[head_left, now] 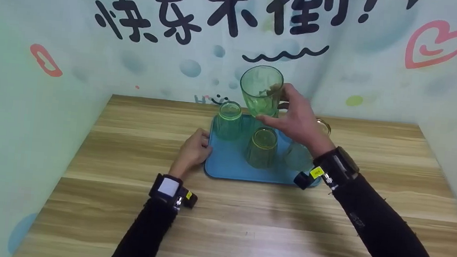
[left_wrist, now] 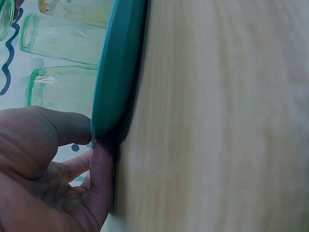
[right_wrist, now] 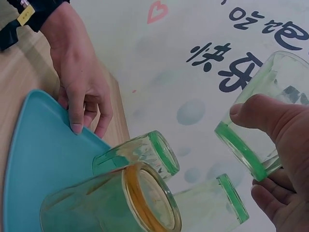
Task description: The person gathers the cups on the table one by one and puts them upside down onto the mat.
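Note:
My right hand [head_left: 301,118] grips a green glass tumbler [head_left: 257,83] in the air above the back of a blue tray [head_left: 225,163], its mouth facing up. In the left wrist view, the thumb and fingers of my left hand [left_wrist: 53,164] pinch the tray's rim at its left side. Upside down on the tray stand a green glass [head_left: 229,122] at the back left and an amber-tinted glass [head_left: 262,148] near the middle. Another green glass [right_wrist: 212,203] shows in the right wrist view. A pale glass [head_left: 297,157] is partly hidden by my right wrist.
Behind my right wrist, the rim of an amber glass [head_left: 324,127] peeks out. The tray rests on a wood-grain table [head_left: 136,145]. A printed cloth wall [head_left: 167,69] with dark lettering rises along the table's back edge, and side walls flank it.

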The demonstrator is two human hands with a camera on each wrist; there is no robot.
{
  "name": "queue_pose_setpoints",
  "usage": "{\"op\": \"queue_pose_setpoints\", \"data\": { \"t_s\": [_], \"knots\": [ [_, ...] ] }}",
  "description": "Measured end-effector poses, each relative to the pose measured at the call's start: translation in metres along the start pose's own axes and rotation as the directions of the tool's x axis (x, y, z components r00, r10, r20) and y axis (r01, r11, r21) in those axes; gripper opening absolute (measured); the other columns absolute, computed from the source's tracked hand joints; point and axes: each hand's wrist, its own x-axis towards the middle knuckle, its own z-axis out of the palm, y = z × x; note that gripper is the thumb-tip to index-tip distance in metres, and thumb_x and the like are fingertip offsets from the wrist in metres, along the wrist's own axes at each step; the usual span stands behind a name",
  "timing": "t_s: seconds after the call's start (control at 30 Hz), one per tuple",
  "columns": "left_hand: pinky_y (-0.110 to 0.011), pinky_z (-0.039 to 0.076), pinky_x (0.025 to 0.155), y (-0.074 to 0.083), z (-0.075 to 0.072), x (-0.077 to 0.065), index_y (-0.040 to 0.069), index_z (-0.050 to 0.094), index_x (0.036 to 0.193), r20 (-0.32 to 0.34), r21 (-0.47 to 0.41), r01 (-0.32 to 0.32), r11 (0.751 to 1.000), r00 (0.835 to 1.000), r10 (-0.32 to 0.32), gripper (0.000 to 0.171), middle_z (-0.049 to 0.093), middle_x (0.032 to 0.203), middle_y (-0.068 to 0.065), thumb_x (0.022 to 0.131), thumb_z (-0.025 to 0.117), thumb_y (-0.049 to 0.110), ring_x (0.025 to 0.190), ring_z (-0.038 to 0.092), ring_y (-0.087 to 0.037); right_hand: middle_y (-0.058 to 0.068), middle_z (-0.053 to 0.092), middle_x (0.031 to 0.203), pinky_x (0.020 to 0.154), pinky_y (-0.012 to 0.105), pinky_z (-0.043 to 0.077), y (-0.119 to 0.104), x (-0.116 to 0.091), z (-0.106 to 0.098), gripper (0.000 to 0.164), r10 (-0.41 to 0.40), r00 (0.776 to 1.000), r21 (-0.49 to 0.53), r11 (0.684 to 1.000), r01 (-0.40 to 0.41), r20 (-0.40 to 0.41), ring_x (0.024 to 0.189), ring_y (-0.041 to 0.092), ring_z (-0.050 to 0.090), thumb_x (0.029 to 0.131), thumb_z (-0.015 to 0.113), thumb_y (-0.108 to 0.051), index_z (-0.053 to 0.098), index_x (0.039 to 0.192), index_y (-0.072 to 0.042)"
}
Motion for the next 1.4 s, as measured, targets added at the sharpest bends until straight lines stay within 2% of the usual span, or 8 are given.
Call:
{"op": "queue_pose_setpoints", "data": {
  "t_s": [0.27, 0.47, 0.63, 0.8, 1.03, 1.27, 1.4],
  "knots": [
    [-0.043, 0.05, 0.088, 0.0, 0.001, 0.0, 0.0, 0.051, 0.132, 0.005, -0.013, 0.026, 1.0, 1.0, -0.026, 0.038, 0.065, 0.115, -0.019, 0.096, 0.059, 0.004, 0.104, 0.06, -0.031, 0.006, 0.061, 0.121, 0.093, 0.035, 0.05, 0.001, -0.001, 0.009, 0.068, 0.004, 0.998, -0.017, 1.0, -0.003, 0.055, 0.108, 0.018, 0.056, 0.081, 0.087, -0.03, 0.05, 0.132, -0.007],
    [-0.043, 0.048, 0.092, 0.001, 0.001, 0.001, 0.001, 0.05, 0.133, 0.011, 0.004, 0.046, 0.999, 0.999, -0.046, 0.037, 0.064, 0.117, -0.018, 0.097, 0.059, 0.005, 0.107, 0.059, -0.03, 0.004, 0.059, 0.122, 0.093, 0.034, 0.05, 0.002, -0.002, 0.017, 0.072, 0.012, 0.996, -0.045, 0.999, -0.008, 0.092, 0.11, 0.019, 0.056, 0.081, 0.087, -0.036, 0.049, 0.136, -0.008],
    [-0.043, 0.047, 0.093, 0.002, 0.0, 0.0, 0.0, 0.05, 0.133, -0.001, 0.008, 0.013, 1.0, 1.0, -0.013, 0.038, 0.066, 0.116, -0.018, 0.096, 0.059, 0.004, 0.107, 0.06, -0.03, 0.005, 0.059, 0.126, 0.095, 0.036, 0.05, 0.003, -0.003, 0.023, 0.074, -0.01, 0.995, -0.048, 0.999, 0.015, 0.101, 0.112, 0.019, 0.056, 0.081, 0.087, -0.034, 0.048, 0.139, -0.01],
    [-0.044, 0.046, 0.094, 0.001, 0.0, -0.001, -0.002, 0.051, 0.132, -0.023, 0.027, -0.025, 0.999, 0.999, 0.026, 0.038, 0.07, 0.112, -0.018, 0.095, 0.059, 0.004, 0.106, 0.06, -0.031, 0.005, 0.06, 0.126, 0.093, 0.033, 0.05, 0.004, -0.004, 0.027, 0.075, -0.032, 0.994, -0.074, 0.996, 0.04, 0.109, 0.111, 0.018, 0.056, 0.081, 0.086, -0.035, 0.048, 0.141, -0.01],
    [-0.045, 0.047, 0.094, 0.001, 0.0, -0.002, 0.0, 0.05, 0.134, -0.004, 0.009, 0.003, 1.0, 1.0, -0.003, 0.038, 0.067, 0.116, -0.019, 0.097, 0.059, 0.005, 0.11, 0.06, -0.032, 0.005, 0.059, 0.128, 0.098, 0.033, 0.047, 0.004, -0.005, 0.031, 0.076, -0.033, 0.991, -0.103, 0.994, 0.046, 0.129, 0.116, 0.019, 0.055, 0.079, 0.088, -0.03, 0.048, 0.141, -0.009],
    [-0.046, 0.047, 0.095, 0.002, 0.0, -0.002, -0.001, 0.05, 0.133, -0.006, -0.009, -0.007, 1.0, 1.0, 0.007, 0.038, 0.065, 0.117, -0.021, 0.097, 0.059, 0.003, 0.11, 0.059, -0.034, 0.005, 0.058, 0.131, 0.1, 0.031, 0.045, 0.005, -0.005, 0.034, 0.077, -0.045, 0.988, -0.112, 0.992, 0.062, 0.147, 0.118, 0.018, 0.054, 0.079, 0.087, -0.029, 0.048, 0.141, -0.007],
    [-0.045, 0.047, 0.094, 0.002, 0.0, -0.002, 0.0, 0.049, 0.134, 0.001, -0.008, 0.008, 1.0, 1.0, -0.008, 0.038, 0.064, 0.117, -0.021, 0.097, 0.059, 0.004, 0.109, 0.059, -0.033, 0.005, 0.058, 0.13, 0.1, 0.031, 0.045, 0.006, -0.006, 0.035, 0.077, -0.051, 0.988, -0.111, 0.991, 0.068, 0.145, 0.118, 0.018, 0.054, 0.079, 0.088, -0.029, 0.048, 0.141, -0.007]
  ]
}}
